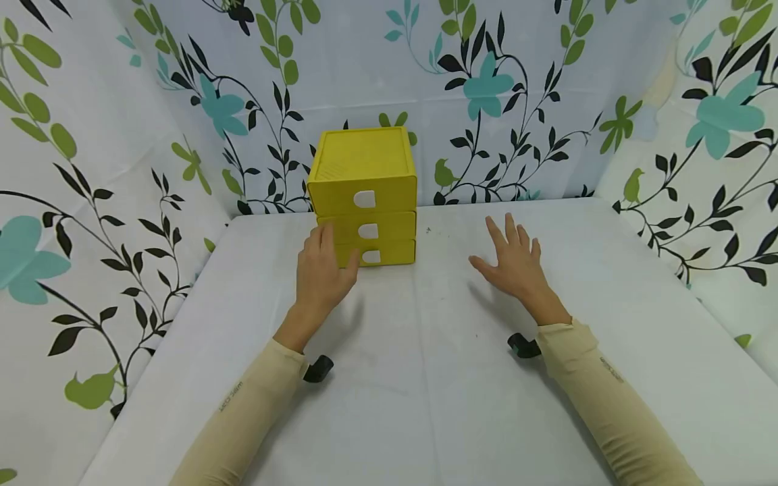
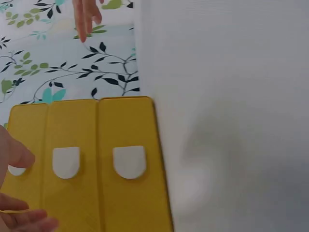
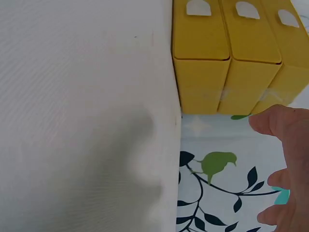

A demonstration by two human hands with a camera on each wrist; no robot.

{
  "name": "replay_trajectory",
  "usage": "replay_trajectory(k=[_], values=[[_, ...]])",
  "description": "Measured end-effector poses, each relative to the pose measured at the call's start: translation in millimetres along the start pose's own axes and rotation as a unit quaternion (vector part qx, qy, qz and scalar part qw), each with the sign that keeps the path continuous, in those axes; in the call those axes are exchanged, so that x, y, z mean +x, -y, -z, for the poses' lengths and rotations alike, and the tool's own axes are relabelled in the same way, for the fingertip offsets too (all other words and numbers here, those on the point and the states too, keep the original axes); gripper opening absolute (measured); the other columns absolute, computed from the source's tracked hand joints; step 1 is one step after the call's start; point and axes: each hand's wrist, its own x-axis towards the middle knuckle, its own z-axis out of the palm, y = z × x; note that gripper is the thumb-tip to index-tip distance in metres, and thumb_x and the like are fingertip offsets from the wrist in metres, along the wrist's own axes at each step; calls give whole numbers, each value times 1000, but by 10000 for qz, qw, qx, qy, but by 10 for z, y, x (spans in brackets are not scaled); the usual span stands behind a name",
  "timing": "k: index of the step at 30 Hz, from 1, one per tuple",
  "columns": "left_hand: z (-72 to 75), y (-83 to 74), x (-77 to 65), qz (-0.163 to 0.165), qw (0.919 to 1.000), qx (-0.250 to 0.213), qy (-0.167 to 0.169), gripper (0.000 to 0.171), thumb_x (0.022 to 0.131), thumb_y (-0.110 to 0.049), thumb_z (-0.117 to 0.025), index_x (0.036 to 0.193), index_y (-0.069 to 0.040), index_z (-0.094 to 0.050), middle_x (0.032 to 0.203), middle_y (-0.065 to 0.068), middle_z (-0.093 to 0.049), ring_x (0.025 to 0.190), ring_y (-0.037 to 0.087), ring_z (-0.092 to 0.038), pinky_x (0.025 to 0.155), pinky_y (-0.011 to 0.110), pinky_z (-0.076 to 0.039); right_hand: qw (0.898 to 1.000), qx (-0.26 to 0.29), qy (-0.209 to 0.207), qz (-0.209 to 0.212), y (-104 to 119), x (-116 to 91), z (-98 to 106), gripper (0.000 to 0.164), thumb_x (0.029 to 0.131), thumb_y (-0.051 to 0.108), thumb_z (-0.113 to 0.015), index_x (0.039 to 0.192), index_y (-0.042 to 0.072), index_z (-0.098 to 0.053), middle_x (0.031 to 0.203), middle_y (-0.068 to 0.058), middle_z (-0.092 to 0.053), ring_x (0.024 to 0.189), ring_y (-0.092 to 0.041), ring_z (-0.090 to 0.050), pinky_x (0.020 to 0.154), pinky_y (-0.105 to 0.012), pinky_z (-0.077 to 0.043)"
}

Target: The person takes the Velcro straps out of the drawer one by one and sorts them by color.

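A yellow three-tier drawer box [image 1: 365,155] stands at the back of the white table, each front marked by a white half-round tab or cutout. My left hand [image 1: 322,270] hovers before its lower left side, fingers loosely extended; whether the fingertips touch the box, I cannot tell. In the left wrist view the three yellow fronts [image 2: 130,203] fill the lower left, with left thumb and fingers at the edge. My right hand [image 1: 515,264] is held to the right of the box, fingers spread, apart from it and holding nothing. The right wrist view shows the box's side [image 3: 198,87] beyond the right hand [image 3: 292,140].
The white-covered table [image 1: 389,405] spreads in front of the box. A white curtain [image 1: 255,67] with leaf, flower and bird prints hangs behind and along both sides. A black wrist-worn device [image 1: 319,369] shows by the left sleeve, another [image 1: 523,345] by the right.
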Motion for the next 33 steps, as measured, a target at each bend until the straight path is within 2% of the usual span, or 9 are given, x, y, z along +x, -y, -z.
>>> replay_trajectory(k=[2, 4, 9, 13, 19, 23, 28, 33], values=[[14, -28, 82, -36, 9994, -294, -163, 49, 95, -19, -66, 131, 11, -55, 122, 26, -59, 102, 42, -62, 84, 56, -55, 9999, 44, -85, 69, 49, 18, 23, 87, 99, 45, -64, 166, 11, -21, 169, -27, -7, 150, -54, -10, 114, -76, -6], [28, -63, 182, -48, 9978, -604, -288, 42, 95, -15, -65, 127, 10, -57, 116, 24, -61, 98, 38, -63, 81, 51, -57, 9996, 98, -197, 156, 103, 45, 59, 86, 99, 44, -65, 166, 11, -22, 169, -27, -10, 151, -53, -12, 115, -75, -8], [43, -144, 436, 52, 9936, -978, -560, 35, 95, -8, -65, 124, 9, -59, 113, 23, -60, 99, 36, -62, 86, 47, -55, 9984, 137, -417, 368, 278, 139, 178, 85, 98, 42, -67, 165, 10, -26, 169, -25, -13, 151, -51, -14, 115, -74, -12], [1, -190, 559, 170, 9913, -1124, -668, 30, 95, -5, -66, 121, 8, -61, 112, 22, -60, 99, 34, -64, 89, 42, -56, 9977, 94, -438, 509, 443, 209, 294, 85, 98, 43, -67, 165, 12, -25, 169, -24, -13, 151, -50, -14, 117, -72, -11], [-81, -237, 650, 283, 9846, -1497, -859, 20, 96, -4, -70, 112, 7, -68, 107, 19, -65, 95, 30, -69, 85, 36, -59, 9957, 65, -503, 769, 692, 284, 479, 84, 99, 41, -67, 166, 14, -25, 171, -20, -10, 152, -49, -11, 118, -70, -10], [-72, -238, 677, 673, 9806, -1561, -978, 21, 94, -11, -79, 106, 5, -72, 101, 15, -69, 90, 26, -70, 81, 36, -59, 9926, 104, -648, 1026, 861, 302, 569, 83, 99, 42, -67, 166, 15, -26, 171, -20, -10, 153, -47, -11, 119, -69, -11], [-13, -213, 722, 1106, 9772, -1594, -858, 21, 92, -17, -83, 99, 2, -78, 94, 13, -76, 83, 25, -72, 77, 38, -58, 9918, 87, -649, 1100, 1007, 306, 618, 83, 99, 43, -66, 166, 17, -25, 172, -17, -8, 154, -45, -10, 119, -68, -12], [23, -161, 758, 1064, 9780, -1661, -678, 20, 92, -17, -82, 98, 1, -81, 91, 12, -76, 82, 22, -69, 75, 34, -57, 9916, 145, -656, 1103, 1109, 315, 660, 83, 100, 43, -66, 167, 18, -23, 172, -15, -7, 155, -40, -10, 120, -67, -12]])
